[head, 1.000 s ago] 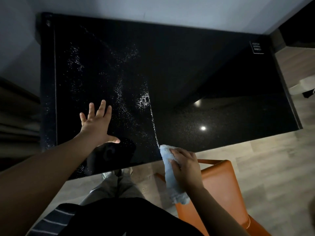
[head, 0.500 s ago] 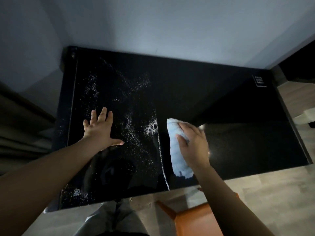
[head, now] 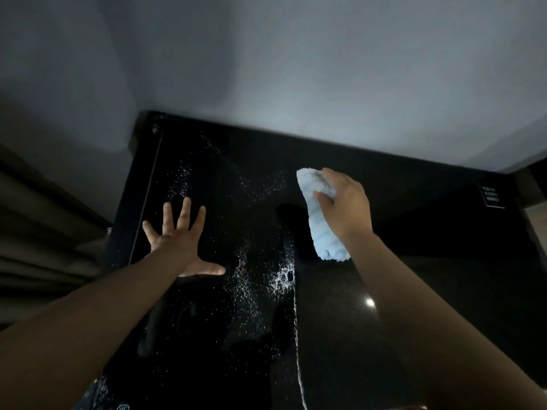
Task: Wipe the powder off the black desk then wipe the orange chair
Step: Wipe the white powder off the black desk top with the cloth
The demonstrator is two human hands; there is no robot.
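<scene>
Powder (head: 260,294) lies scattered over the desk's (head: 414,291) left half, loose and easily smeared. Right hand (head: 346,208) grips the soft cloth (head: 321,229) mid-length; left hand (head: 177,241) rests flat, fingers spread.

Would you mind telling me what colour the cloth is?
The cloth is pale blue, almost white, seen in the head view.
</scene>
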